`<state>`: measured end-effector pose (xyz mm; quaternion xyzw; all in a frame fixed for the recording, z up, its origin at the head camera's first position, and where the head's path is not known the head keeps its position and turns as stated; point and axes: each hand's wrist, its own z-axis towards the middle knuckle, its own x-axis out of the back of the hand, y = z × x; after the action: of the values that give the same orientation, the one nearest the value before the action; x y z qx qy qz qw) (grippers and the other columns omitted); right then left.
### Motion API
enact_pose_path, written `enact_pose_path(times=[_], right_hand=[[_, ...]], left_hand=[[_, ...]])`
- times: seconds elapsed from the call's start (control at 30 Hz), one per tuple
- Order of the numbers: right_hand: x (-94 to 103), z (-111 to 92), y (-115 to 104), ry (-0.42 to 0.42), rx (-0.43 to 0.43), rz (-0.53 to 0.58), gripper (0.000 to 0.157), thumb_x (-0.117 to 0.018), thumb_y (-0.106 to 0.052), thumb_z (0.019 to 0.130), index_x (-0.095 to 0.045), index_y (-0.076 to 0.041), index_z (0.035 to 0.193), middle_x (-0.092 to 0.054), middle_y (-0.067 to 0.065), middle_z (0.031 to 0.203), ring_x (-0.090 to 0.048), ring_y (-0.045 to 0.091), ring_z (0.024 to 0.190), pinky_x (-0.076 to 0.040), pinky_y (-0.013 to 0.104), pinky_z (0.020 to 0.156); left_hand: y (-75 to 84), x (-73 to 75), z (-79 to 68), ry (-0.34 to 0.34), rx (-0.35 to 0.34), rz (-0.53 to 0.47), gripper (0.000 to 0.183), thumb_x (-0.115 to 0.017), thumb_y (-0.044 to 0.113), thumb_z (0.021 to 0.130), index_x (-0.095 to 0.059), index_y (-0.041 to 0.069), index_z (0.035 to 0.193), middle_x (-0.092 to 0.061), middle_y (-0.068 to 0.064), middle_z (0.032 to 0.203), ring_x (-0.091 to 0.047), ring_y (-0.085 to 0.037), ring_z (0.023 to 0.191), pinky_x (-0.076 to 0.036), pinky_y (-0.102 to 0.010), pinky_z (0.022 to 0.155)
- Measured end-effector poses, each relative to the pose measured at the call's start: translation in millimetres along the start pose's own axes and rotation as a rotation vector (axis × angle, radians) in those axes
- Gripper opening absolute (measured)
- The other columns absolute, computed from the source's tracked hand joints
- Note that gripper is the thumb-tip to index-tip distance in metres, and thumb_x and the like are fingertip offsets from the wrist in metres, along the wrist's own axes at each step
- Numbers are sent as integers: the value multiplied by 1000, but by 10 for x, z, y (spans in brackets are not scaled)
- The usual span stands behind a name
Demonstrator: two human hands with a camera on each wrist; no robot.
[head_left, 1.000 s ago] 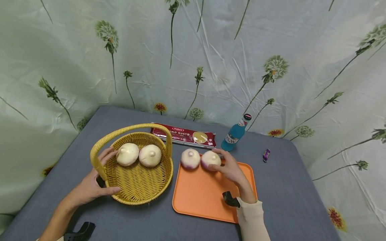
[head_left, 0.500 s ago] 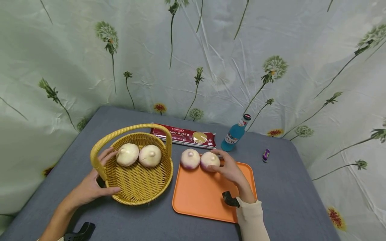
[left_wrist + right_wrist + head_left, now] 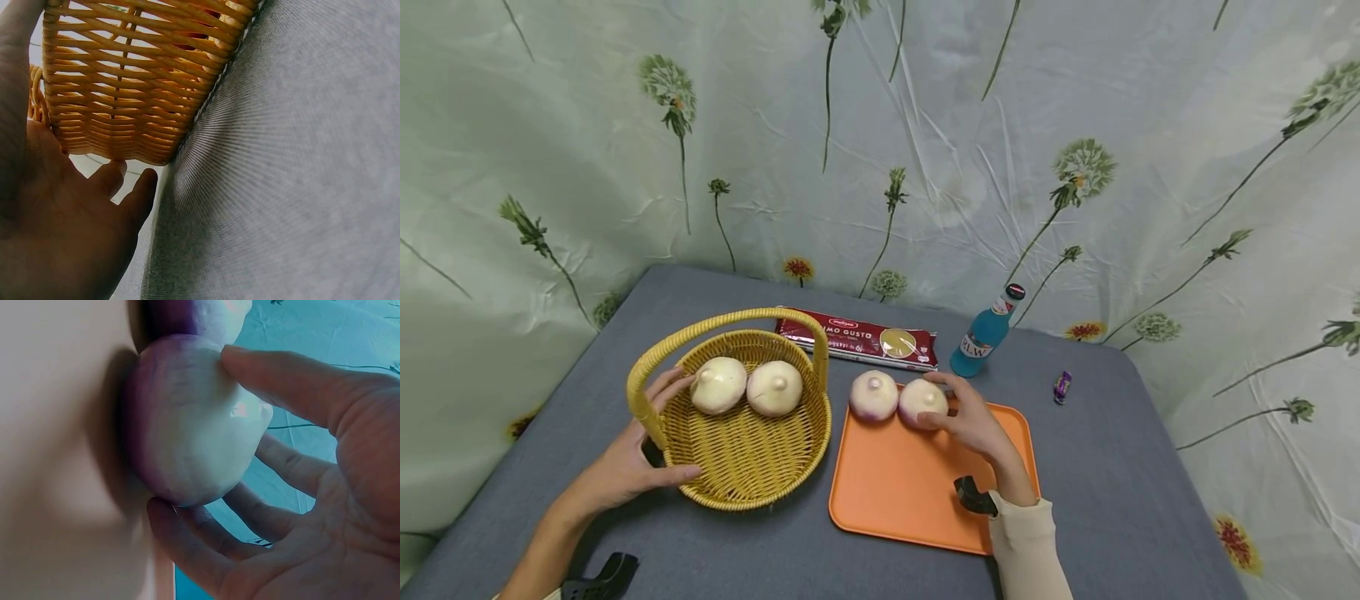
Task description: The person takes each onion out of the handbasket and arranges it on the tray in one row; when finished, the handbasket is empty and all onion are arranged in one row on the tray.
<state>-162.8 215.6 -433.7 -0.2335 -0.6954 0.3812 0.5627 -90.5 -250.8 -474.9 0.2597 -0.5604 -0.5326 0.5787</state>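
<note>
In the head view, a yellow wicker basket [image 3: 741, 475] with a tall hoop handle stands on the left, two white turnips [image 3: 717, 385] lying inside it. My left hand [image 3: 617, 471] holds the basket's left side, its fingers over the rim behind the handle and its thumb at the near rim. The left wrist view has the palm against the woven wall [image 3: 125, 94]. On an orange tray [image 3: 898, 492], two white-and-purple turnips sit side by side at the far edge. My right hand [image 3: 970, 421] grips the right-hand turnip [image 3: 194, 425], thumb on one side and fingers round the other.
Behind the tray lies a red packet [image 3: 865, 340], partly hidden by the basket handle. A blue bottle [image 3: 981, 333] stands upright to its right. A small purple-wrapped sweet [image 3: 1062, 387] lies farther right on the grey tabletop [image 3: 1112, 483]. A floral curtain hangs beyond the table.
</note>
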Motion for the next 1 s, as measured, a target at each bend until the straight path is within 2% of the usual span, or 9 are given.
enact_pose_path(times=[0.4,0.6,0.77,0.9,1.0], right_hand=[[-30,3,16,5,16,-25,57,-77,-19,89,-54,-9,140,-52,17,142,-57,34,114,-48,49,96],[-13,1,41,-17,24,-17,57,-73,-19,92,-51,-6,143,-48,19,146,-54,38,122,-46,54,101],[-5,-3,25,-34,32,-40,57,-70,-19,95,-48,-6,146,-47,19,148,-47,38,130,-41,56,106],[3,-9,4,-47,34,-41,58,-69,-19,96,-47,-5,147,-47,19,148,-47,38,129,-42,56,105],[7,-12,1,-57,38,-39,58,-68,-19,96,-46,-4,148,-47,20,148,-49,38,128,-43,55,104]], left_hand=[[-14,-2,-1,-3,-1,10,107,-84,4,71,-25,16,159,-1,-4,168,2,-13,152,-7,-81,99],[-21,-5,2,-3,-3,1,107,-84,3,70,-25,16,159,-1,-5,168,2,-13,152,-5,-80,100],[-23,-11,10,-1,-15,-10,107,-84,2,70,-26,14,159,-1,-6,167,0,-12,151,-3,-74,106],[-24,-15,10,5,-27,-9,107,-84,2,69,-27,13,158,-2,-8,167,-1,-10,151,-3,-67,111],[-26,-13,9,3,-29,-9,107,-84,2,69,-27,13,158,-2,-7,167,-1,-10,151,-2,-67,111]])
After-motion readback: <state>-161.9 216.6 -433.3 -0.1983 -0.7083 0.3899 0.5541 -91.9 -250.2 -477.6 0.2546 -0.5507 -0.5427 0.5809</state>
